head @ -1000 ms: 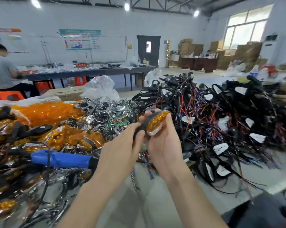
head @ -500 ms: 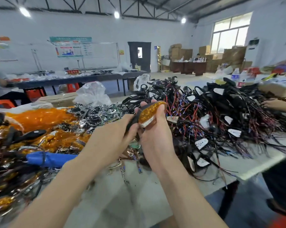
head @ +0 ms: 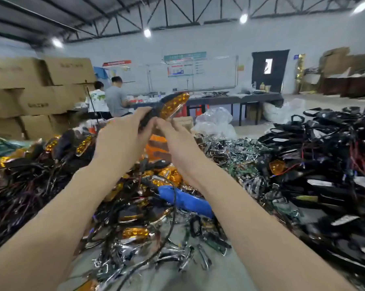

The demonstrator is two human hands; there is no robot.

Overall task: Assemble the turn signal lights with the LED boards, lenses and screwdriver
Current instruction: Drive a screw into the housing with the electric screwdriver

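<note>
My left hand point(head: 122, 141) has fingers clamped round the black stem of the turn signal light point(head: 174, 105), held above the pile. My right hand point(head: 175, 137) pinches its base. Lens looks seated. Next probably screwing, so free a hand for the blue screwdriver point(head: 183, 199) below.

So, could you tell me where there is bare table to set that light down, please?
Only a grey strip of table at the near edge, between your forearms, below the chrome parts and blue screwdriver. Amber lights crowd the left, black wired housings the right.
</note>
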